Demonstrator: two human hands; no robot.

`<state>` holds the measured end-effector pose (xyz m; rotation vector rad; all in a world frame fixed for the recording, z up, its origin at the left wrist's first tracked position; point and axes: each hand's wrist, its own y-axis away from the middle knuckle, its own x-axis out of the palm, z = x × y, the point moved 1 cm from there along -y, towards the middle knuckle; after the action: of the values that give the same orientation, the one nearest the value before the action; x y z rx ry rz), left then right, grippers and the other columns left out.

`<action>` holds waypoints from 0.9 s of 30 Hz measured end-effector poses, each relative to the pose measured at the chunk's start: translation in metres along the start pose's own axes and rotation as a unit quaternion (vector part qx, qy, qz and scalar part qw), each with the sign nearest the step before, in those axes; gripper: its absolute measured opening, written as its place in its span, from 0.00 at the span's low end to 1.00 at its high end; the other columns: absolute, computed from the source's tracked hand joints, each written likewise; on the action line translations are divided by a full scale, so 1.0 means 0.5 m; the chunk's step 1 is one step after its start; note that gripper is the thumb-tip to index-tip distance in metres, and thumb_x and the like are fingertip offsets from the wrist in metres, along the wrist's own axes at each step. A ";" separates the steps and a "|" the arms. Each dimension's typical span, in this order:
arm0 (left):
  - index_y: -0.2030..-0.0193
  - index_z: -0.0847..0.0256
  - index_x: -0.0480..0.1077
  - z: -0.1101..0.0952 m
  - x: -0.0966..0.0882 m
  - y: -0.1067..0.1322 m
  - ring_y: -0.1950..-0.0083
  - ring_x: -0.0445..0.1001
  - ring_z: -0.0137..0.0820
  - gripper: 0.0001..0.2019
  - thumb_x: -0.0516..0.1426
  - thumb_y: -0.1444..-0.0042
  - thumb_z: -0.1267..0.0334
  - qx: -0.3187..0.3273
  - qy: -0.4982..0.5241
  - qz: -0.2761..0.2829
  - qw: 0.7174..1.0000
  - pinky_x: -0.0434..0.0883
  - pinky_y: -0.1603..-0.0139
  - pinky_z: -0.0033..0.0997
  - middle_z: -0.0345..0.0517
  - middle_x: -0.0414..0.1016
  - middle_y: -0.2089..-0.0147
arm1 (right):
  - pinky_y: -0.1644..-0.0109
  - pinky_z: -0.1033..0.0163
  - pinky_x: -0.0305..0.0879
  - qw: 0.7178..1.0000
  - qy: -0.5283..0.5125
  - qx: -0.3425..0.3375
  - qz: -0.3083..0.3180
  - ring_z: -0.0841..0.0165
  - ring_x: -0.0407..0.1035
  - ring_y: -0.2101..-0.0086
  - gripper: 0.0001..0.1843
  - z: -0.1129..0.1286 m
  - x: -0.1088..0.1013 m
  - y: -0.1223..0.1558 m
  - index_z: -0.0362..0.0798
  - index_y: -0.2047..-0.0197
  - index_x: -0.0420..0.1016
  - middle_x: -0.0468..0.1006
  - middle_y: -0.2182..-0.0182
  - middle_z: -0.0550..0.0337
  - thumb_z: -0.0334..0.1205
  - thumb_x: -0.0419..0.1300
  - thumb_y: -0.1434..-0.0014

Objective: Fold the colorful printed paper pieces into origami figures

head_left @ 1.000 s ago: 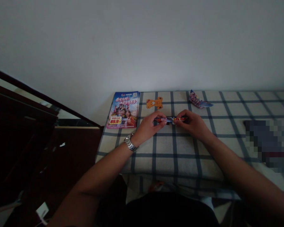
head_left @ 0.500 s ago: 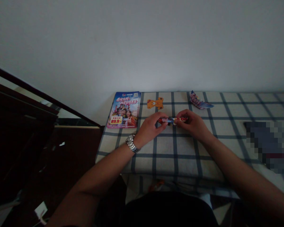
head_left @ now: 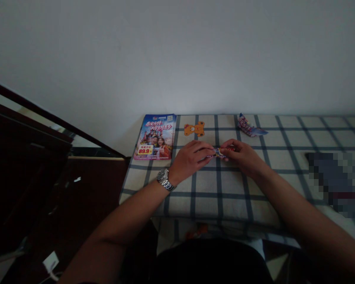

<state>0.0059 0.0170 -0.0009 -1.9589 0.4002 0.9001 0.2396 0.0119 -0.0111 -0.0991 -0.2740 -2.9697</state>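
Between my two hands is a narrow folded strip of colourful printed paper [head_left: 218, 152], held just over the checked cloth. My left hand [head_left: 195, 156], with a metal watch at the wrist, is closed on the strip's left end, its fingers covering much of it. At the right end, my right hand [head_left: 238, 154] pinches the paper between thumb and fingers. Beyond my left hand lies a flat orange bear cutout [head_left: 194, 129]. A folded paper piece [head_left: 250, 127] in similar print rests farther back on the right.
A stack of printed flyers [head_left: 155, 138] lies at the left end of the checked tablecloth [head_left: 205, 185]. On the right is a dark, blurred-out object [head_left: 334, 177]. The wall [head_left: 195, 59] rises behind the table, and dark furniture [head_left: 23, 169] stands at left.
My left fingers have closed farther over the strip, hiding more of its left part. The strip has turned in my hands, showing a different printed face. Other items have stayed put.
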 end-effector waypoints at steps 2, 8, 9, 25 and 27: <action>0.48 0.57 0.75 -0.001 -0.001 0.000 0.48 0.78 0.33 0.06 0.61 0.29 0.64 -0.007 0.006 0.002 1.000 0.76 0.44 0.37 0.44 0.81 0.48 | 0.64 0.64 0.73 1.000 -0.014 0.009 0.003 0.70 0.74 0.71 0.19 0.002 0.003 0.003 0.50 0.62 0.80 0.82 0.70 0.62 0.49 0.79 0.50; 0.50 0.58 0.77 -0.001 0.003 0.006 0.53 0.80 0.30 0.05 0.61 0.30 0.64 -0.054 0.036 -0.004 0.998 0.76 0.50 0.32 0.43 0.82 0.54 | 0.66 0.68 0.73 0.999 -0.028 0.037 0.008 0.72 0.74 0.71 0.18 0.001 0.002 0.003 0.49 0.64 0.80 0.82 0.70 0.61 0.51 0.79 0.50; 0.50 0.58 0.78 -0.002 0.003 0.006 0.53 0.80 0.30 0.05 0.61 0.30 0.64 -0.062 0.043 -0.006 0.997 0.76 0.51 0.32 0.43 0.82 0.54 | 0.67 0.68 0.73 0.999 -0.029 0.041 0.010 0.73 0.74 0.72 0.18 0.000 0.001 0.003 0.49 0.64 0.81 0.82 0.71 0.61 0.51 0.79 0.49; 0.56 0.58 0.78 -0.005 0.005 0.003 0.56 0.80 0.30 0.02 0.63 0.34 0.67 -0.184 0.121 -0.013 0.975 0.75 0.53 0.31 0.42 0.82 0.57 | 0.62 0.60 0.78 0.993 0.105 -0.020 0.041 0.65 0.79 0.68 0.23 0.002 0.002 0.006 0.51 0.61 0.81 0.85 0.67 0.57 0.64 0.65 0.36; 0.56 0.58 0.78 -0.002 0.006 0.004 0.56 0.80 0.31 0.02 0.63 0.34 0.67 -0.192 0.119 -0.010 0.974 0.75 0.53 0.31 0.42 0.82 0.57 | 0.59 0.57 0.78 0.983 0.164 -0.074 0.043 0.62 0.80 0.65 0.21 0.007 0.002 0.009 0.52 0.58 0.81 0.85 0.65 0.57 0.63 0.65 0.35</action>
<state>0.0075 0.0151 -0.0040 -2.4363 0.3614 0.7722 0.2394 0.0082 -0.0066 0.3483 -0.0075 -2.8544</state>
